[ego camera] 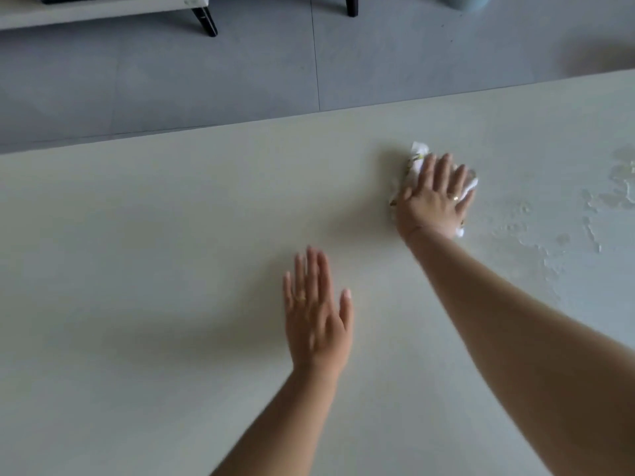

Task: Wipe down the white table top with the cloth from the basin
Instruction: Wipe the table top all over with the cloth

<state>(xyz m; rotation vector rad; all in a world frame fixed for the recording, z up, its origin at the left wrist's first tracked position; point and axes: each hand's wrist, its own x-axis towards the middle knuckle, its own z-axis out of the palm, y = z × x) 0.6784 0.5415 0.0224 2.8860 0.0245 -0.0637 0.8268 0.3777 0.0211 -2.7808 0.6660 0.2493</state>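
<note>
The white table top [154,252] fills most of the view. My right hand [434,197] presses flat on a crumpled white cloth [417,156] with yellow marks, toward the far side of the table right of centre. Only the cloth's edges show around the fingers and palm. My left hand [318,310] lies flat, fingers together and extended, on or just over the table in the middle, holding nothing. Wet streaks and puddles [549,228] glisten on the surface to the right of the cloth. The basin is out of sight.
Beyond the table's far edge [309,115] lies a grey tiled floor [171,73]. A white piece of furniture with black legs [206,22] stands at the top left, and a pale blue-grey round object [464,1] at the top right.
</note>
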